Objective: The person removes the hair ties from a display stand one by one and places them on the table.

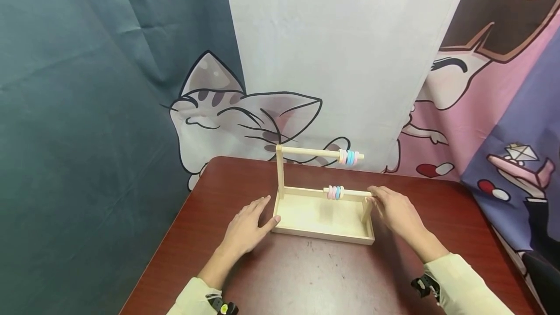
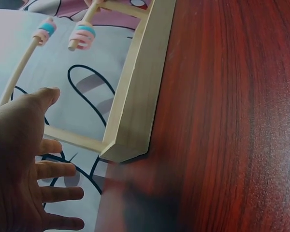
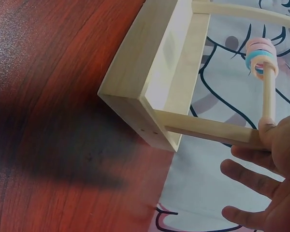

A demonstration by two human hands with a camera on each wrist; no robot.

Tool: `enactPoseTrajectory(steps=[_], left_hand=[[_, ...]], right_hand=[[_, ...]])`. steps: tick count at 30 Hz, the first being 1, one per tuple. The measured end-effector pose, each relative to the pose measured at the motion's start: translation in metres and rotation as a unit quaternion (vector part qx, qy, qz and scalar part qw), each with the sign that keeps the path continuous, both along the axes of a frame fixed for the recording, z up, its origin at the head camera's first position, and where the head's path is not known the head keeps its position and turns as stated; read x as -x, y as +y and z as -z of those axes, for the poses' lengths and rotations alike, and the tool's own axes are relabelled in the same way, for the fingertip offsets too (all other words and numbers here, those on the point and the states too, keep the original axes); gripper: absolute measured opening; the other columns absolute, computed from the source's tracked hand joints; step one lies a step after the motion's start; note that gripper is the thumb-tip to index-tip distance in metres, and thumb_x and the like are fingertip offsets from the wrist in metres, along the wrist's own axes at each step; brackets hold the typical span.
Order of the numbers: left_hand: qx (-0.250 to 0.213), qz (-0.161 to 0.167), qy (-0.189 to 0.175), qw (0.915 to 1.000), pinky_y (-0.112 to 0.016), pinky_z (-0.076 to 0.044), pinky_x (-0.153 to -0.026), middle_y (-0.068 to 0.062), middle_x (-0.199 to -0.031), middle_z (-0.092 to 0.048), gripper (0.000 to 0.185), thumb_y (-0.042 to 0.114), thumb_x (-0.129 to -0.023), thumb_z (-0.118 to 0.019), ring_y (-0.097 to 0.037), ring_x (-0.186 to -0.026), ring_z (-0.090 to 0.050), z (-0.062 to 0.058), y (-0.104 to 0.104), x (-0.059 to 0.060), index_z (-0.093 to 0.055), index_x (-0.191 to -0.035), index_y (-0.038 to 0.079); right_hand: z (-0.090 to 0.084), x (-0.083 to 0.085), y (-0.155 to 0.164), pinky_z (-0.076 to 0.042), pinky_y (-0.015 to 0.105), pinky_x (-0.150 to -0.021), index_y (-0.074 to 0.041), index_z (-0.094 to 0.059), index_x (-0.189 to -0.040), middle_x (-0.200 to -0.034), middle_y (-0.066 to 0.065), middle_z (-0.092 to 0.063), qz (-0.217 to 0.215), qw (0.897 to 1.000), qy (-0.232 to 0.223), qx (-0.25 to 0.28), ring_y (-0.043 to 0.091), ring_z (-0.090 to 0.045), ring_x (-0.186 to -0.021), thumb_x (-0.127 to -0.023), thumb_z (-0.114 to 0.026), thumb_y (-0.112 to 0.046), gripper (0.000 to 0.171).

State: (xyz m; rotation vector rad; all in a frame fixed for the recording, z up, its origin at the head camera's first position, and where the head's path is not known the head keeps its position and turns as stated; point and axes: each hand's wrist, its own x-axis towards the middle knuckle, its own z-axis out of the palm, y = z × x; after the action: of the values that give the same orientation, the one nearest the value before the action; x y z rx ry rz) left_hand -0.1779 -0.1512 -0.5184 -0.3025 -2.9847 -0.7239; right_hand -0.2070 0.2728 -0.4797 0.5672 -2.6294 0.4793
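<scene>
Head view has two pale sleeves nearest, with a black wrist device at each cuff, on the near side of the wooden rack. The left hand reaches in at the rack's left end, palm turned toward it, fingers straight and thumb held apart; the thumb tip overlaps the near left corner, though I cannot tell whether it touches. The right hand bends down over the rack's right end, thumb and forefinger pinching the top of the short post.

The rack stands on the reddish tabletop between the hands. Above its tray, the lower rod runs leftward from the short post, with pastel lower rings near its free end. Farther up, the upper rod runs rightward from the tall post, carrying the upper rings near its tip. Behind the rack hangs a cloth backdrop with a cat drawing.

Only the right wrist view shows two small dark spots on the rack's outer end wall, and the right hand's remaining fingers spread free. The left wrist view reveals the left palm, hidden from the head camera.
</scene>
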Motion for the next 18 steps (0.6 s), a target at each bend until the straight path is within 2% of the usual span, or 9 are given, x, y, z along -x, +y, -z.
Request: enactPoseTrajectory(steps=[9, 18], left_hand=[[-0.006, 0.005, 0.001, 1.0, -0.068, -0.045, -0.121, -0.009, -0.17, -0.054, 0.083, 0.076, -0.104, -0.055, -0.04, -0.155, -0.053, 0.0009, 0.0037, 0.0008, -0.047, -0.169, 0.025], [-0.01, 0.008, 0.003, 0.9999, -0.065, -0.044, -0.123, -0.009, -0.168, -0.056, 0.083, 0.077, -0.105, -0.052, -0.039, -0.154, -0.054, 0.0008, 0.0078, 0.0023, -0.049, -0.167, 0.023]], right_hand=[[-0.0004, 0.0007, -0.0007, -0.057, 0.052, -0.067, -0.006, -0.077, -0.118, -0.099, 0.007, -0.077, 0.003, 1.0, -0.003, 0.003, 0.025, -0.068, -0.076, -0.1, -0.078, -0.003, 0.019], [-0.0004, 0.0026, -0.0014, -0.056, 0.052, -0.066, -0.003, -0.077, -0.113, -0.094, 0.009, -0.076, 0.003, 1.0, 0.008, 0.004, 0.026, -0.068, -0.074, -0.099, -0.078, -0.001, 0.015]])
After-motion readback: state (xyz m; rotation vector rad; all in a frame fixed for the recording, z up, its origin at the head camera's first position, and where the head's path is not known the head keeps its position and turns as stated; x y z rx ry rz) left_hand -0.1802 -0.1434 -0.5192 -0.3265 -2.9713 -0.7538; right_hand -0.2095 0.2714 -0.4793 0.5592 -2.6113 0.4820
